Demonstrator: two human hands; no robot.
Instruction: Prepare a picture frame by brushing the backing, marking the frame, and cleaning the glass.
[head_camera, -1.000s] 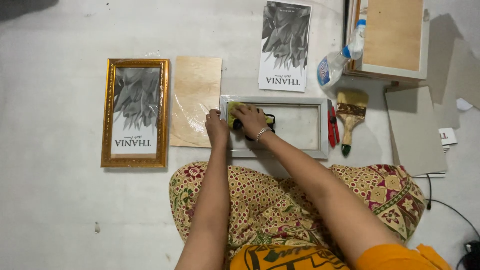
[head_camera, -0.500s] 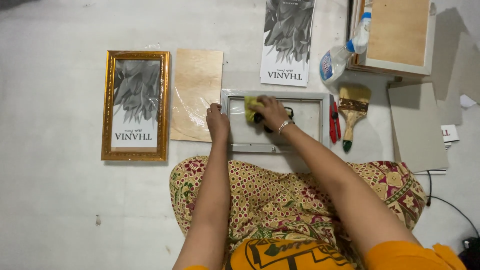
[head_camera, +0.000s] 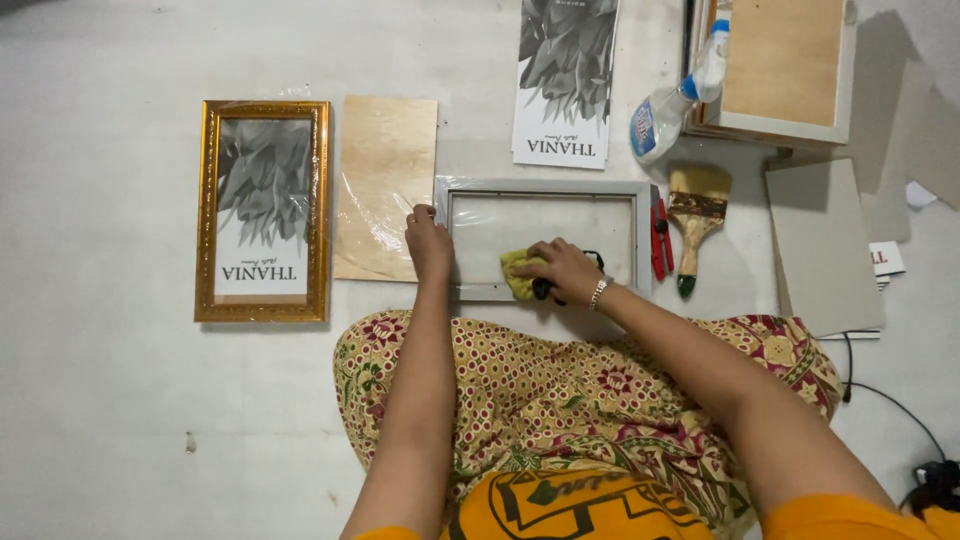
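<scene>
On the floor, frame: a silver-grey picture frame (head_camera: 542, 187) lies flat just beyond the person's patterned lap, its glass pane facing up.
Left hand: the left hand (head_camera: 429, 240) rests on the frame's left edge, fingers (head_camera: 421, 214) together and curled over the rail, pressing it down.
Right hand: the right hand (head_camera: 566, 270) lies on the glass near the frame's lower rail, fingers closed on a yellow cloth (head_camera: 518, 272) that pokes out to their left and touches the pane.
Left of the left fingers: a plywood backing board (head_camera: 385, 185) under clear film, just beside the frame; further left, well apart, a gold frame (head_camera: 262, 109) holding a grey leaf print.
Right of the right fingers: a red cutter (head_camera: 661, 237) against the frame's right rail, then a paintbrush (head_camera: 695, 212).
Beyond the fingers: a stack of leaf prints (head_camera: 563, 80) and a spray bottle (head_camera: 668, 105) lying on its side.
</scene>
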